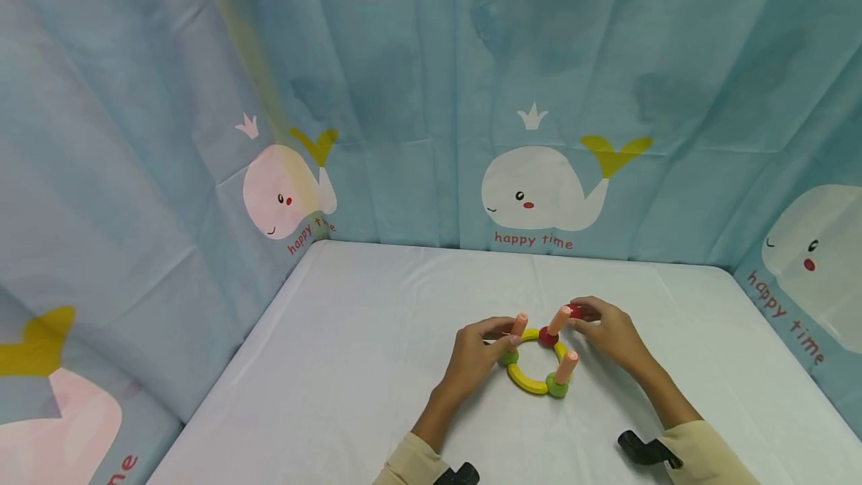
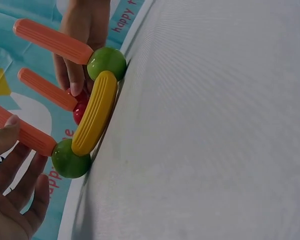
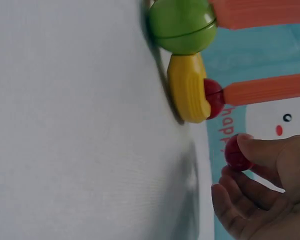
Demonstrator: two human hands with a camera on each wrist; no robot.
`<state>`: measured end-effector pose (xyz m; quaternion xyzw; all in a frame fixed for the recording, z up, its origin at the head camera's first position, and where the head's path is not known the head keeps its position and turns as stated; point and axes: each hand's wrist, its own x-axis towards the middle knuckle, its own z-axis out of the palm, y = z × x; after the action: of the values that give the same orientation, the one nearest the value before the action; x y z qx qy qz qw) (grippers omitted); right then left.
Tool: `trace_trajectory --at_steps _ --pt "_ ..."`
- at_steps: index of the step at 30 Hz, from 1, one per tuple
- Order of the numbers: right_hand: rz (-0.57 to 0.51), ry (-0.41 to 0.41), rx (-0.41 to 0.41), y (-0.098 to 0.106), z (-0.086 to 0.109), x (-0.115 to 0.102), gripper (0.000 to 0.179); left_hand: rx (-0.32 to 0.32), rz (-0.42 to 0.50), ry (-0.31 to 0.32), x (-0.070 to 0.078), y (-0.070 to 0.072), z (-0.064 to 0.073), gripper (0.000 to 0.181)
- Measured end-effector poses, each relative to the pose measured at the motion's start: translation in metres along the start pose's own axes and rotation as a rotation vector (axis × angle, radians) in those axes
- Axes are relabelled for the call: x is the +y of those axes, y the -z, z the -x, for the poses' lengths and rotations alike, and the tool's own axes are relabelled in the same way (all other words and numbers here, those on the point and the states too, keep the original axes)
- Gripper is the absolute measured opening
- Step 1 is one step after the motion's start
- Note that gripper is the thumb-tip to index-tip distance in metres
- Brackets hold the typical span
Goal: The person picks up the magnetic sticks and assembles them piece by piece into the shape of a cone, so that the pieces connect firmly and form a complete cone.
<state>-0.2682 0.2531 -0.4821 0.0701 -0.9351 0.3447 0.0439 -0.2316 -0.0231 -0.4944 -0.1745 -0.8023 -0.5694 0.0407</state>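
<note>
On the white table lies a ring of yellow curved pieces [image 1: 527,381] joined by two green balls [image 1: 557,386] and a red ball [image 1: 548,337]. An orange ribbed stick stands up from each of these balls. My left hand [image 1: 474,356] pinches the left orange stick [image 2: 31,137] between thumb and fingers, just above its green ball [image 2: 71,159]. Beyond the ring, my right hand [image 1: 613,331] holds a loose red ball [image 3: 237,153] by thumb and fingertips, apart from the ring and close to the far orange stick [image 1: 559,320].
A white cloth covers the table [image 1: 350,335]. Blue curtains [image 1: 417,171] printed with whales hang along the back and both sides. Black wrist mounts [image 1: 646,448] sit at the beige sleeves [image 1: 707,455].
</note>
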Motion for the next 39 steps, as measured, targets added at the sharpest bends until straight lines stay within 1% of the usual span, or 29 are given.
trace_trajectory --at_steps 10,14,17,22,29,32,39 --pt "-0.043 0.011 0.077 0.015 0.022 -0.019 0.054 0.017 0.009 0.032 0.001 -0.002 -0.001 0.033" --pt "-0.043 0.045 0.116 0.018 0.027 -0.026 0.052 0.014 0.011 0.032 -0.001 -0.003 -0.001 0.033" --pt "-0.061 0.076 0.152 0.020 0.030 -0.031 0.051 0.010 0.007 0.029 -0.001 -0.002 -0.001 0.033" --pt "-0.103 0.101 0.201 0.023 0.034 -0.040 0.052 0.002 0.008 0.027 0.000 -0.002 -0.002 0.033" --pt "-0.149 0.170 0.223 0.021 0.038 -0.050 0.049 -0.007 0.002 0.015 0.001 0.000 -0.002 0.030" --pt "-0.160 0.192 0.226 0.019 0.039 -0.051 0.047 -0.008 0.004 0.021 0.001 -0.001 -0.002 0.031" --pt "-0.157 0.204 0.213 0.016 0.040 -0.051 0.047 -0.008 -0.003 0.028 0.002 -0.001 -0.002 0.030"
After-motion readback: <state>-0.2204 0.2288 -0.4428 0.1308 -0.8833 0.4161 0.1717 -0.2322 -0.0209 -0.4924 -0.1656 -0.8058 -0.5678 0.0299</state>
